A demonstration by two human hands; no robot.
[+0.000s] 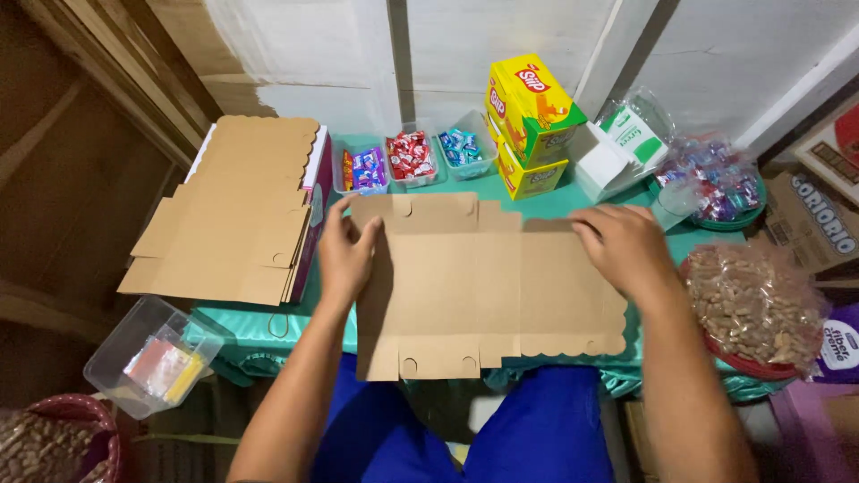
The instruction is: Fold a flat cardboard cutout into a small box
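Hands point(347, 255) flat on cardboard blank point(474, 286)

Plain brown cardboard sheet point(483, 286) on teal tablecloth point(268, 326), yellow-and-green boxes point(530, 121), blue trousers point(537, 429).

Counts on the green table

One flat cardboard sheet point(483, 286) lay under two hands, left point(347, 255) and right point(626, 246); a stack point(237, 210) of perhaps several more sat beside it. There were three small candy tubs point(412, 159), two yellow boxes point(530, 112), one white carton point(617, 152) and two bags of nuts point(756, 309).
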